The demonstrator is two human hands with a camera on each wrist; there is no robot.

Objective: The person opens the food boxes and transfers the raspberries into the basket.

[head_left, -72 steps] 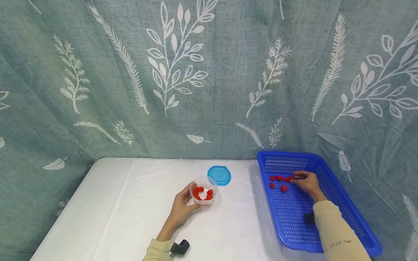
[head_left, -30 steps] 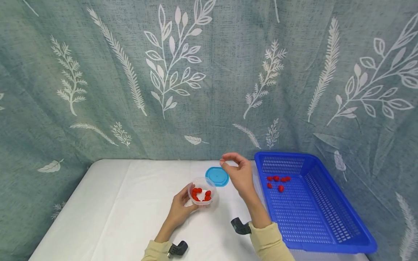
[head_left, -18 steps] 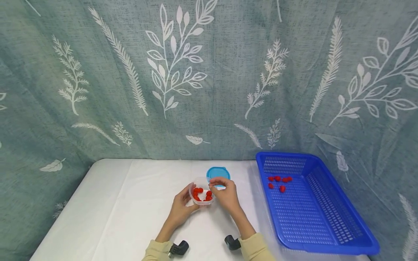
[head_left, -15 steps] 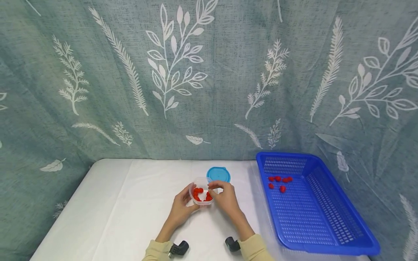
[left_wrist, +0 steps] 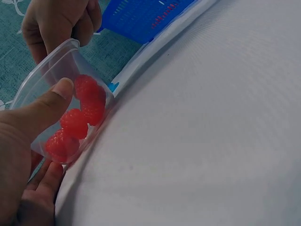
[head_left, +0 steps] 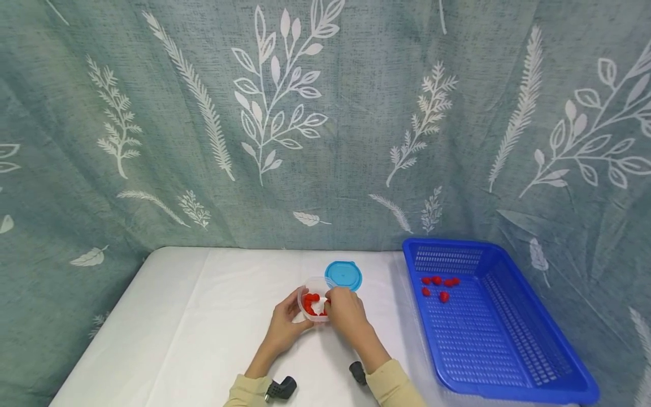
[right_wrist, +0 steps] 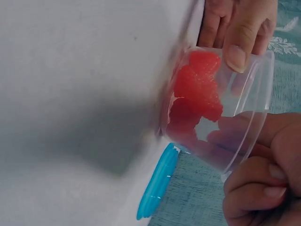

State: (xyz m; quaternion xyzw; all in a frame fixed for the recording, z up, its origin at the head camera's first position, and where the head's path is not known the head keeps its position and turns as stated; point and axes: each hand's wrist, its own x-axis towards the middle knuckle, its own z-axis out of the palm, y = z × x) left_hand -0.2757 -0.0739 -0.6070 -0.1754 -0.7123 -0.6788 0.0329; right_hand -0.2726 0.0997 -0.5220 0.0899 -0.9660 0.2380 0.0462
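Observation:
My left hand [head_left: 282, 329] grips a small clear plastic container [right_wrist: 256, 89] from its left side, thumb on the near wall. Several red raspberries [left_wrist: 75, 123] lie in the bottom of the container, which stands on the white table. My right hand [head_left: 352, 321] reaches over the rim from the right, and its thumb and finger are down inside, pinching a raspberry [right_wrist: 183, 115] near the right wall. The other fingers of that hand are curled outside the rim. Just behind the container lies a round blue lid [head_left: 344, 275], flat on the table.
A blue perforated basket [head_left: 483, 350] stands at the right of the table, with several raspberries [head_left: 445, 296] in its far left part. A green leaf-patterned curtain [head_left: 356, 124] hangs behind the table's far edge.
My right hand left the basket, moved left over the table and went down into the container. My left hand has kept its grip on the container. The lid and basket stay put.

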